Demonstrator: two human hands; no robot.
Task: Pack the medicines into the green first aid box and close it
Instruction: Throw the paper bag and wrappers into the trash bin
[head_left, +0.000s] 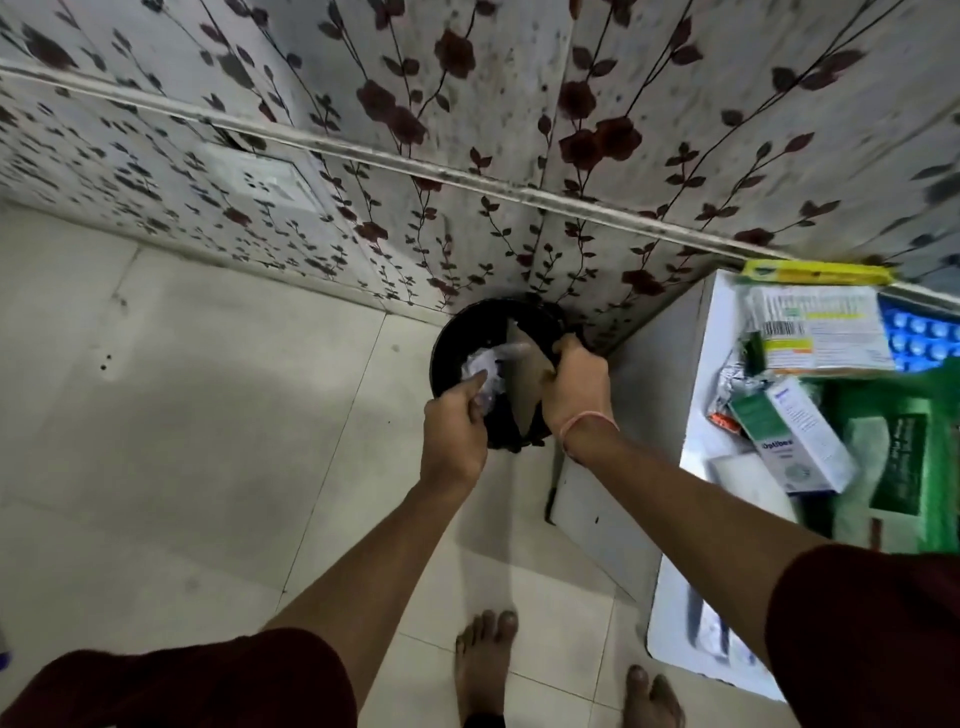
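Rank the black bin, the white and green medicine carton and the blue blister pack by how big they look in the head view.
1. black bin
2. white and green medicine carton
3. blue blister pack, partly cut off

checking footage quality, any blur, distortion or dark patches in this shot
Head view: wide-angle bending curves the wall pipe; the white table's medicine boxes smear at the right edge; a soft shadow darkens the floor; both hands over the black bin stay fairly sharp.
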